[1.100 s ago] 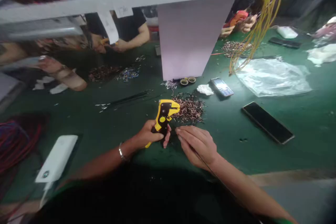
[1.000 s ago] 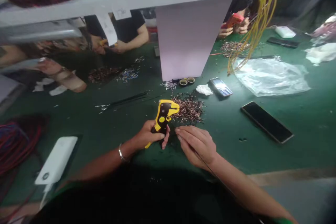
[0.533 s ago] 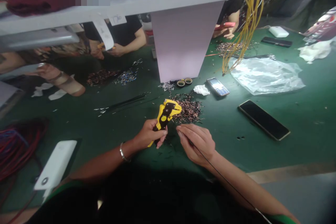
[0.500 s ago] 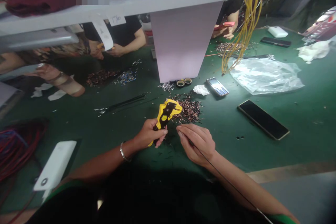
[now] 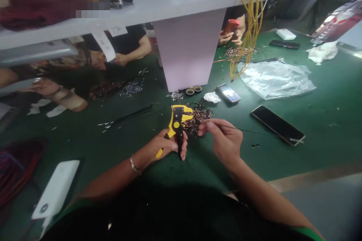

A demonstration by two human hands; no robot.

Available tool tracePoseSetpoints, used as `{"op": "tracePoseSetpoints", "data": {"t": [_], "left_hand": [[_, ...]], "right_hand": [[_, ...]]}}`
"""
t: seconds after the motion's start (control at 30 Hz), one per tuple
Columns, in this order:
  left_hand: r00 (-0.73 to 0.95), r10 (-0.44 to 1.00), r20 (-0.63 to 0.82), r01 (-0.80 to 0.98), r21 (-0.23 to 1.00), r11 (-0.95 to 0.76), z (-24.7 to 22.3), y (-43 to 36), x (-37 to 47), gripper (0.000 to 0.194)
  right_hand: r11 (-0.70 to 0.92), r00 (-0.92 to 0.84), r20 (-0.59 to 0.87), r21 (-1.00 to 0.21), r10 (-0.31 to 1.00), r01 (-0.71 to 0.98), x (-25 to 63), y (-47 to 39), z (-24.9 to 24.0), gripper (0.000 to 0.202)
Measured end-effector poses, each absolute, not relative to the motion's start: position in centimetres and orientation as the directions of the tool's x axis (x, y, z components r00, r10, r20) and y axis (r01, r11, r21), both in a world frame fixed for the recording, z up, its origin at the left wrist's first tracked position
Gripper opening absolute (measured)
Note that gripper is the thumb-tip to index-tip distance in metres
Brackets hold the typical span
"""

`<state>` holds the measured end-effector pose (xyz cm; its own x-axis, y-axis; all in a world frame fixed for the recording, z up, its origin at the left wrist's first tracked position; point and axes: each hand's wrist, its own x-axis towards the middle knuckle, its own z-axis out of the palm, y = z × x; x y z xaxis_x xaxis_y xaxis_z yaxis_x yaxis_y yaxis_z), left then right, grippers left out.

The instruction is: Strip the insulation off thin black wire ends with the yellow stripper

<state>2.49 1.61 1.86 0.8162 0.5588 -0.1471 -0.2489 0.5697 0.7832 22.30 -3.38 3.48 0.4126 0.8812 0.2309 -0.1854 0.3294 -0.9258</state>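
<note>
Listing first the relation that counts: one thin dark wire (image 5: 249, 130), lying to the right of my left grip (image 5: 164, 145), long axis running roughly crosswise, from my right grip (image 5: 227, 141) outward toward the black phone (image 5: 278, 125); whether it touches the phone, I cannot tell. Nearer of the two to the wire: my right grip, which carries it. One hand tool (image 5: 177, 120), yellow and black, head pointing away from me, mouth turned right toward the fingers that hold the wire; tool and wire apart, as far as I can see. Left grip: wrapped round the tool's handles, thumb across the near side; the handles stand spread and a gap shows in the tool's mouth, nothing visible in it. Right grip: narrow, thumb and fingers pinched on the wire; its leading end too fine to make out. Beneath and beyond the tool's head, one heap of copper-and-black clippings (image 5: 202, 116), loose on the green tabletop (image 5: 113, 147). Past the heap, two small rings (image 5: 194, 90), side by side; one crumpled white tissue (image 5: 212, 98); one keypad phone (image 5: 229, 93), screen up. Left of the tool, one bundle of dark wires (image 5: 132, 115), pale-tipped, laid slantwise.
</note>
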Motion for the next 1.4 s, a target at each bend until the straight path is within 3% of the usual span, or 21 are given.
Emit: {"op": "tracePoseSetpoints", "data": {"t": [0.13,0.33,0.97,1.17,1.4], "left_hand": [[0.833,0.541,-0.114,-0.293,0.739,0.606,2.0,1.1,1.6,0.042],[0.868,0.491,-0.071,-0.295,0.722,0.626,2.2,0.7,1.3,0.043],[0.845,0.518,-0.133,-0.237,0.775,0.586,2.1,0.2,1.3,0.042],[0.826,0.556,-0.092,-0.270,0.801,0.534,1.8,0.1,1.1,0.035],[0.793,0.601,-0.097,-0.274,0.824,0.495,1.5,-0.1,0.9,0.027]], "right_hand": [[0.127,0.235,0.005,-0.851,0.972,-0.510,22.7,-2.4,3.5,0.008],[-0.070,0.046,-0.134,-0.745,0.990,-0.663,23.1,-1.6,3.0,0.013],[-0.117,0.009,-0.171,-0.709,0.985,-0.696,23.1,-1.2,2.1,0.014],[-0.097,0.004,-0.129,-0.765,0.992,-0.637,23.2,-1.2,1.8,0.014],[-0.137,-0.016,-0.172,-0.723,0.985,-0.677,23.2,-1.2,1.8,0.014]]}}
